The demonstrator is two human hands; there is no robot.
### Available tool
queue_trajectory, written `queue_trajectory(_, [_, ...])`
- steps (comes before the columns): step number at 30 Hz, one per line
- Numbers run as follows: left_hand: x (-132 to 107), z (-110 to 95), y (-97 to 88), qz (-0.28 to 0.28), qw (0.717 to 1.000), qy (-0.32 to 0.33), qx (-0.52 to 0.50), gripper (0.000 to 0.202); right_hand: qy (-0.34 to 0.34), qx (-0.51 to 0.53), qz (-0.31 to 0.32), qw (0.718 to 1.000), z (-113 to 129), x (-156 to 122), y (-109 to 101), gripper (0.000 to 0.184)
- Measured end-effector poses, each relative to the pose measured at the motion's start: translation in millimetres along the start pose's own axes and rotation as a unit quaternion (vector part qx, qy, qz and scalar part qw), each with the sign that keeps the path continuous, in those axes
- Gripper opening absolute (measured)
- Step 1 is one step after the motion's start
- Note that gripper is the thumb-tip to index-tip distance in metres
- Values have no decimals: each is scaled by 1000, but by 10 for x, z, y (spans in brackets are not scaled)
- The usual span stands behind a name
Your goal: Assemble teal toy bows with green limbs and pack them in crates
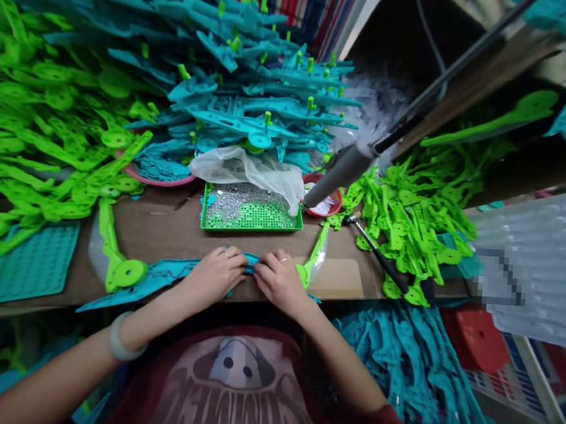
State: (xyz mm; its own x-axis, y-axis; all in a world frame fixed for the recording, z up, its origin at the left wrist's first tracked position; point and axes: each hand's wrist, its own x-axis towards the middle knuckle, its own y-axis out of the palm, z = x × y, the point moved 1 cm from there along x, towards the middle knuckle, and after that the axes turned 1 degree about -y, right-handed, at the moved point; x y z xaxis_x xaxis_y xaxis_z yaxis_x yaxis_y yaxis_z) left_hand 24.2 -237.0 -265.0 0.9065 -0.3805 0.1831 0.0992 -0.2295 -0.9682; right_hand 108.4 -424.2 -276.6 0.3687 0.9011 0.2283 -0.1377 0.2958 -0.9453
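While a green tray (251, 230) of metal bits (235, 202) sits just beyond, we've got our left hand (218, 272) and right hand (281, 278) pinching one blue plastic piece (167, 272).

The long part (169, 272) at centre is turquoise, the tray (253, 228) above green, the top cloth (321, 8) striped red-white-blue.

A workshop for plastic parts
Piled blue parts (259, 140) and green parts (58, 96) crowd a desk (160, 226) with a tray (250, 228) of metal bits (230, 203).
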Motion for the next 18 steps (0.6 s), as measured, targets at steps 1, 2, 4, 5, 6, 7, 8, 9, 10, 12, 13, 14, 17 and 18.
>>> queue_trajectory(1, [0, 16, 11, -1, 1000, 5, -1, 13, -9, -5, 5, 1000, -6, 3, -4, 17])
queue_trajectory(2, [-1, 31, 19, -3, 1000, 7, -4, 13, -15, -9, 12, 1000, -11, 7, -11, 17])
queue_trajectory(4, [2, 58, 27, -6, 1000, 3, -24, 11, -20, -10, 26, 999, -20, 20, -28, 16])
queue_trajectory(5, [7, 69, 27, -6, 999, -4, -41, 10, -19, -9, 32, 999, -25, 28, -37, 15])
queue_trajectory(6, [13, 78, 23, -5, 998, -14, -58, 8, -17, -8, 38, 999, -30, 36, -43, 15])
queue_trajectory(7, [23, 84, 17, -3, 997, -25, -71, 7, -13, -8, 44, 999, -35, 44, -48, 15])
queue_trajectory(8, [33, 86, 8, 0, 996, -32, -78, 7, -10, -9, 50, 999, -41, 51, -49, 16])
queue_trajectory(9, [43, 82, -3, 3, 996, -35, -77, 10, -7, -10, 56, 998, -46, 55, -48, 16])
queue_trajectory(10, [50, 71, -16, 6, 997, -31, -67, 14, -3, -8, 60, 998, -51, 55, -45, 16])
queue_trajectory(12, [52, 23, -45, 8, 999, -6, -33, 19, 2, 5, 58, 998, -58, 45, -37, 16])
queue_trajectory(13, [45, -14, -60, 9, 1000, 6, -13, 19, 3, 13, 52, 999, -60, 35, -36, 17])
queue_trajectory(14, [33, -58, -72, 12, 1000, 14, 7, 18, 3, 19, 47, 999, -61, 22, -36, 18])
queue_trajectory(17, [-3, -219, -95, 25, 998, 10, 57, 14, 1, 20, 53, 998, -65, -5, -49, 20])
queue_trajectory(18, [-6, -276, -94, 31, 997, 2, 68, 14, 2, 27, 58, 998, -70, -4, -60, 20])
